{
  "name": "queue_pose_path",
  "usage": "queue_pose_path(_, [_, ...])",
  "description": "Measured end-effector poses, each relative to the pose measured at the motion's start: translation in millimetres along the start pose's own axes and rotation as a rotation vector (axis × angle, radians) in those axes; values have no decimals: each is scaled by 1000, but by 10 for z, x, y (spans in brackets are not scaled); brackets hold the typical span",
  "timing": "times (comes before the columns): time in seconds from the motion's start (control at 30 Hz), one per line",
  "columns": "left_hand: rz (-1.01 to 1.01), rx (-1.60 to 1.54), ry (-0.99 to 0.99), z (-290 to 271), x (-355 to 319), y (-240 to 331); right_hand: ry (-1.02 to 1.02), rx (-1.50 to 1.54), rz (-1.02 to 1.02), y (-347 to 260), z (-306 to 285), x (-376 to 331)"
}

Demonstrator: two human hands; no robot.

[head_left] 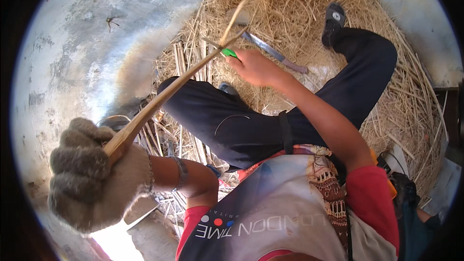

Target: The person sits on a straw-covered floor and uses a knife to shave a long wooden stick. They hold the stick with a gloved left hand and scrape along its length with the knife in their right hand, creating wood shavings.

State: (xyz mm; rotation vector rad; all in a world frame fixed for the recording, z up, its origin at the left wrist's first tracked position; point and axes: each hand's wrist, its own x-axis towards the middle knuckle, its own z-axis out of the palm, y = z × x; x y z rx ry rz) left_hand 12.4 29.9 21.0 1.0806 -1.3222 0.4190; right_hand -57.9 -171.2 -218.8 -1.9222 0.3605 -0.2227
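Observation:
My left hand (92, 179), in a worn grey-brown knit glove, is wrapped round the thick end of a long bamboo strip (162, 97). The strip slants up and away to the right, tapering toward its far end. There my right hand (253, 66), bare, is closed round the green handle of a small knife (230, 53). Its blade lies across the strip, touching it. A pale sliver (234, 21) stands up from the strip at the blade. Much of the knife's handle is hidden in my fingers.
A curved machete (270, 50) with a wooden handle lies on the floor between my outstretched legs. Curly shavings (290, 5) cover the floor, and split strips (180, 59) lie by my left knee. Pale walls stand on the left (92, 34) and right (411, 14).

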Motion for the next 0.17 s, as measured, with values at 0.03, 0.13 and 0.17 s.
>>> queue_pose_path(0.03, [-1,-4,-19,45,-21,-16,-285,360,170,-17,-174,-8])
queue_pose_path(0.13, [13,34,-81,81,-27,27,119,-23,-63,161,38,-133])
queue_pose_path(0.17, [25,57,-70,17,-23,72,-19,6,46,-234,-49,-257])
